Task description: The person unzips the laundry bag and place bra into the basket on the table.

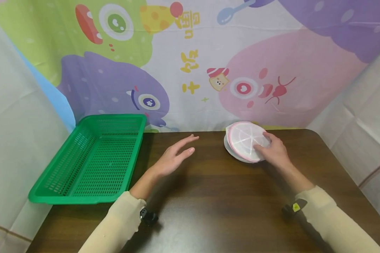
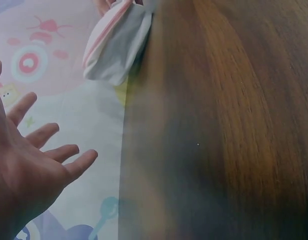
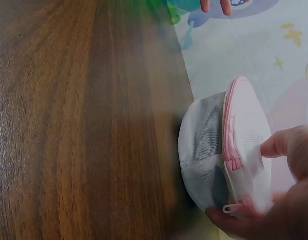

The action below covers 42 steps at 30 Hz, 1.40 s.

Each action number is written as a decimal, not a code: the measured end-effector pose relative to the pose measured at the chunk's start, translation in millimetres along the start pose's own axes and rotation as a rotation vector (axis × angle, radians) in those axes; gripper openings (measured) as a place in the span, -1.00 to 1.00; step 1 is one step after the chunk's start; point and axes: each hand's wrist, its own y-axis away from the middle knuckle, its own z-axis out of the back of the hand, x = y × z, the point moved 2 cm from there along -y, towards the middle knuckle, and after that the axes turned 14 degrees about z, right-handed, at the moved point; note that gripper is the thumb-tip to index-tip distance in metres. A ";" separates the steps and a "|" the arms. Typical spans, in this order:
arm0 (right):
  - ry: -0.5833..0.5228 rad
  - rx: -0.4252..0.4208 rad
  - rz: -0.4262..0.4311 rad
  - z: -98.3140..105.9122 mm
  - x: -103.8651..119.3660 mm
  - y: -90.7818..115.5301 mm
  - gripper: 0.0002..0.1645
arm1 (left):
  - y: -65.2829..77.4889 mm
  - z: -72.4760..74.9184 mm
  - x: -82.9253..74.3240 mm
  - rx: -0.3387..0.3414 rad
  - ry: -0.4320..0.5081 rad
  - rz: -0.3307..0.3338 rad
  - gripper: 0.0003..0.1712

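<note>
Right hand (image 1: pixel 274 151): and there's the grip, thumb and fingers pinching the pouch's edge!
White mesh pouch (image 1: pixel 245 142): pink-zipped, by the far edge of the table (image 1: pixel 209 196), perhaps touching it; hard to tell.
Left hand (image 1: pixel 171 159): fingers loose and spread, between pouch and green basket (image 1: pixel 111 163).

- Left sleeve (image 1: pixel 114 225), seven o'clock in the head view: pale cream, long, wavy-edged.
- Right sleeve (image 1: pixel 339 225), four o'clock: matching cream.
- Left wrist device (image 1: pixel 150 217): small, black.
- Right wrist device (image 1: pixel 301 203): dark, apparently with a yellow-green patch, though small and blurred.
</note>
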 end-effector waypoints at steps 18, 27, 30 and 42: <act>-0.035 0.038 0.046 6.1 73.0 32.6 0.03 | 0.5 -0.3 3.7 -0.020 -0.004 -0.019 -0.40; 0.016 0.000 0.077 -19.2 20.9 10.4 0.07 | -0.5 -0.9 2.5 -0.038 -0.018 -0.026 -0.36; 0.024 0.023 0.105 -24.5 11.4 7.2 0.07 | -0.9 -1.0 1.8 -0.065 -0.075 -0.044 -0.35; 0.055 0.041 0.163 -38.0 14.5 9.0 0.00 | -1.7 -8.2 -1.6 -0.086 -0.184 -0.066 -0.30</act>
